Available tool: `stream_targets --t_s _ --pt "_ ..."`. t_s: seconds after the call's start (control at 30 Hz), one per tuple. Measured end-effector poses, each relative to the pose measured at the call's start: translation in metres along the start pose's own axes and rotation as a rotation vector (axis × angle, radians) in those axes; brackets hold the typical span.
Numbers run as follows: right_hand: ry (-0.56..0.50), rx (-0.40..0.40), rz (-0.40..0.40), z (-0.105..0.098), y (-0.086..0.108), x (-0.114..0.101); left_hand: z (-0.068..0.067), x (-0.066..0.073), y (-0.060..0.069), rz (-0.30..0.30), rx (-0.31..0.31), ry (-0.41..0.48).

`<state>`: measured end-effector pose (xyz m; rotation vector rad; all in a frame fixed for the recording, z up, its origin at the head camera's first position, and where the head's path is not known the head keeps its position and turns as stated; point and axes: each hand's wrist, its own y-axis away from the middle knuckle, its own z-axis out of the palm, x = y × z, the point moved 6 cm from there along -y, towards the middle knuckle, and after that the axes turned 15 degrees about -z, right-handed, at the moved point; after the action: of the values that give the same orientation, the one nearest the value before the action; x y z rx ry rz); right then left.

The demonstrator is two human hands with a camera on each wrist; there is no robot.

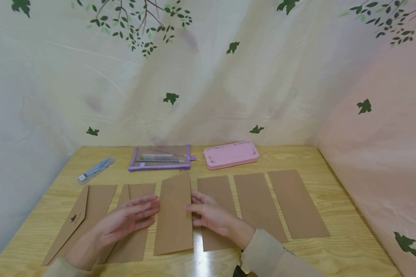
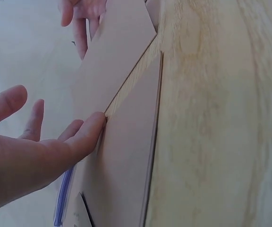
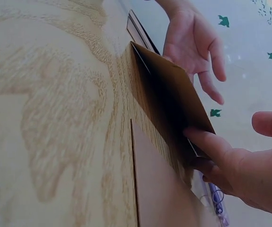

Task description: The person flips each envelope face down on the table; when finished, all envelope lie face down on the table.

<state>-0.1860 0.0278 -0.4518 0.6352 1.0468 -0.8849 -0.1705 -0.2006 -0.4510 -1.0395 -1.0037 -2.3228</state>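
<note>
Brown paper envelopes lie in a row across the table. The middle envelope (image 1: 174,215) is tilted, its right side raised off the wood. My right hand (image 1: 213,215) is at that raised edge, fingers behind it; in the right wrist view a finger (image 3: 207,142) reaches against the dark underside, while the thumb (image 3: 268,124) stands apart. My left hand (image 1: 128,219) hovers over the flapped envelope (image 1: 138,246), fingers extended towards the middle envelope's left edge. In the left wrist view its fingertips (image 2: 97,122) are near or touching that edge.
Farthest left lies an envelope (image 1: 100,200) with a printed flap. Plain envelopes (image 1: 260,204) lie to the right. Behind the row are a clear pen case (image 1: 96,170), a purple-edged zip pouch (image 1: 159,166) and a pink pencil box (image 1: 231,154). Curtains (image 1: 208,77) stand behind the table.
</note>
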Motion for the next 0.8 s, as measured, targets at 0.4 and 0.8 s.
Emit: stream_targets --t_s 0.4,0.8 --pt "0.047 -0.013 0.012 -0.002 0.008 -0.005 0.0 0.001 0.003 0.009 -0.036 0.026" --pt "0.014 -0.039 0.007 -0.005 0.014 -0.014 -0.003 -0.002 0.006 -0.005 -0.037 0.045"
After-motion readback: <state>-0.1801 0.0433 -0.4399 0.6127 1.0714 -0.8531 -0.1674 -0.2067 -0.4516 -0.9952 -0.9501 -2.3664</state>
